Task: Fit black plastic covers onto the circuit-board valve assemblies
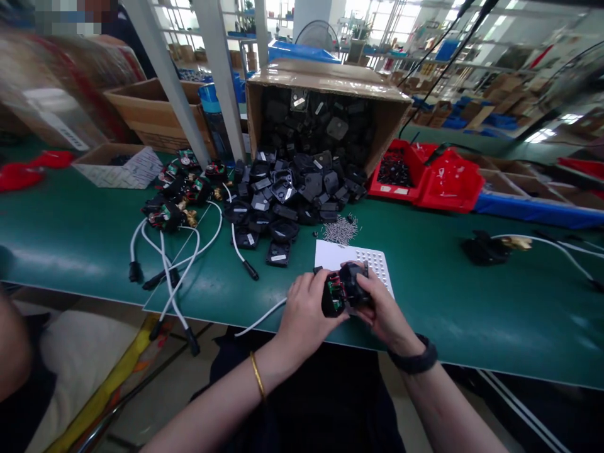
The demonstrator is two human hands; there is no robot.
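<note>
Near the table's front edge, my left hand (pixel 304 308) is closed around a black housing (pixel 333 296) whose open side shows a green circuit board and red wires. A white cable (pixel 262 318) runs out to the left from under that hand. My right hand (pixel 380 305) grips a black plastic cover (pixel 353 283), held tilted right beside the housing's open side. Whether the two parts touch is hard to tell. Beneath my hands lies a white sheet (pixel 330 251) with rows of small round stickers. Just behind it is a pile of small screws (pixel 340 230).
Black covers (pixel 283 189) spill from a tipped cardboard box (pixel 330 75). Wired housings (pixel 165 214) with white cables lie at left, some cables hanging over the edge. Red bins (pixel 396 170) stand behind right; another wired unit (pixel 486 247) lies at right. A person's arm (pixel 14 346) shows at far left.
</note>
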